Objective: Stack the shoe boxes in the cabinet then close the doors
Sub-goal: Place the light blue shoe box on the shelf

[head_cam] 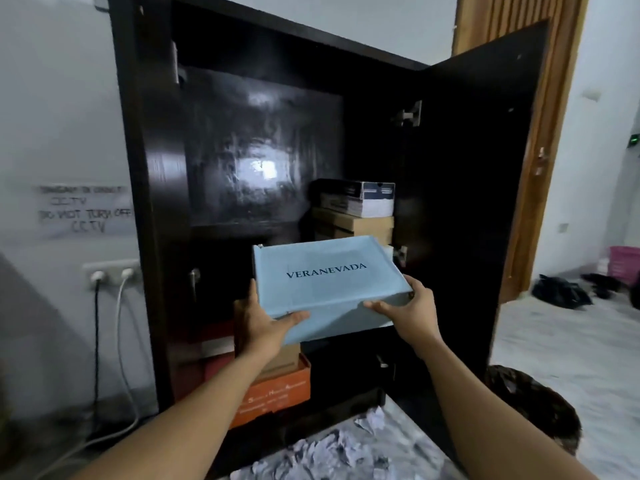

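Observation:
A light blue shoe box (325,278) printed VERANEVADA is held up in front of the dark cabinet (156,188). My left hand (265,318) grips its near left corner and my right hand (407,311) grips its near right corner. Behind it, on the cabinet's upper shelf at the right, a dark and white box (360,197) lies on a brown box (356,226). Lower down, an orange box (277,393) with a brown box (282,358) on top stands in the bottom compartment. The right door (485,188) stands wide open.
A wall socket (110,273) with a black and a white cable is left of the cabinet. Crumpled paper (346,448) lies on the floor in front. A dark round object (533,403) sits right of the open door, with black bags (561,291) and a pink basket (623,265) farther off.

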Available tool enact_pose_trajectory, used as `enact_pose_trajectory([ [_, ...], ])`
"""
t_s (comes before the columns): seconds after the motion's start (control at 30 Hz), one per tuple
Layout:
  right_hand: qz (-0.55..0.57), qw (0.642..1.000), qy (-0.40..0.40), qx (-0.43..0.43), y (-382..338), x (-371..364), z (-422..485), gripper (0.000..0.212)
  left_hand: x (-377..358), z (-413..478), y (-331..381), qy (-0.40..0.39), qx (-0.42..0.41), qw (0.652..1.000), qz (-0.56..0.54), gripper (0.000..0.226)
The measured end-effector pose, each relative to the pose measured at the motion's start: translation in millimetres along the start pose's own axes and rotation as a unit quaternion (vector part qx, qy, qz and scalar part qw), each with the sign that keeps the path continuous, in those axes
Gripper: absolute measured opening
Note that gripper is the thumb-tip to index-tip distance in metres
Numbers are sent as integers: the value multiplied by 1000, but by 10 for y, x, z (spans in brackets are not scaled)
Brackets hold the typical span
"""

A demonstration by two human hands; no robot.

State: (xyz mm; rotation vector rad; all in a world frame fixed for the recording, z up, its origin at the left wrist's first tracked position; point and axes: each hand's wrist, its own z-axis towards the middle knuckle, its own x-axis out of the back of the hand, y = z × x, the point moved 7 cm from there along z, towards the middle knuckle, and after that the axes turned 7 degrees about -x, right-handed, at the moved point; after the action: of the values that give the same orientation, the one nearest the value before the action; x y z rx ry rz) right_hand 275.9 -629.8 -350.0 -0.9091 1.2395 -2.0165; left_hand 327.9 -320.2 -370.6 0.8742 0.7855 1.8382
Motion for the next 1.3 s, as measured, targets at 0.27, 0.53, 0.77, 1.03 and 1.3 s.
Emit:
enact_pose_trajectory([
  [0.27,73,995,-63,-30,260,-1152,528,94,260,343,-719,132,65,989,31,112],
  [0.53,119,989,-87,7,426,-1859,767,70,252,570,-744,291,40,954,58,87],
  [0.77,79,987,-139,25,463,-2346,995,84,117,797,-917,357,77,931,20,54],
  [1.03,-61,970,-230,55,392,-2885,1297,97,5,1204,-1210,298,74,947,91,71],
  [1.3,-111,951,-282,53,362,-3432,1539,117,-12,1711,-1572,124,179,966,142,81],
])
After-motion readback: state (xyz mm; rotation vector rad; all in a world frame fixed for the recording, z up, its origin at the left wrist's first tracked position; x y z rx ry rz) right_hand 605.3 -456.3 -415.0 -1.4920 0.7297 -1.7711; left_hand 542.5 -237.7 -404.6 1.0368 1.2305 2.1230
